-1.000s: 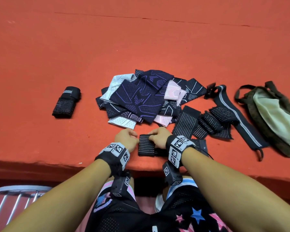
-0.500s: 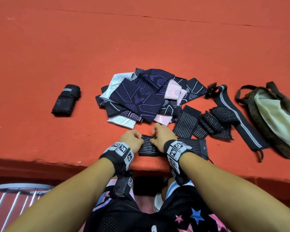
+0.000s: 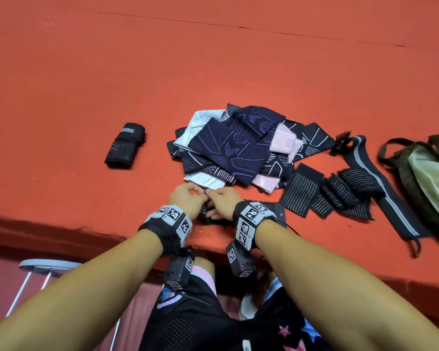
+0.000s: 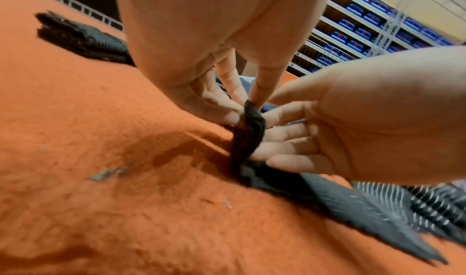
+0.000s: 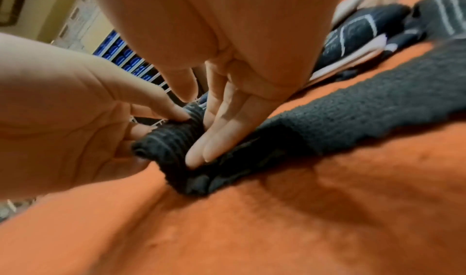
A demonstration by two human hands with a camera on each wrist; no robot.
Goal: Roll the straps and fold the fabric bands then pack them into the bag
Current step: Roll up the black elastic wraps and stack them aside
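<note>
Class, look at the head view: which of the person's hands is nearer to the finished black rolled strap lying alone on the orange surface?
Left. The left hand lies between the finished black rolled strap and the right hand; the right hand sits just beyond, on the far side from that roll.

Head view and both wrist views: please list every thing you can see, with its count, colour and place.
Rolled black strap with grey band: one, black, on the table to the left, apart from the pile.
Pile of patterned fabric bands: one pile, navy, pale blue, pink, black; table centre.
Loose black straps with white stripes: several, count unclear, right of the pile.
Olive drawstring bag: one, olive with pale lining, far right.
Black strap being rolled: one, black, near table edge.
Orange felt table: one.
Metal stool: one, grey, lower left.
Left hand: pinches the roll.
Right hand: fingers press the roll.
</note>
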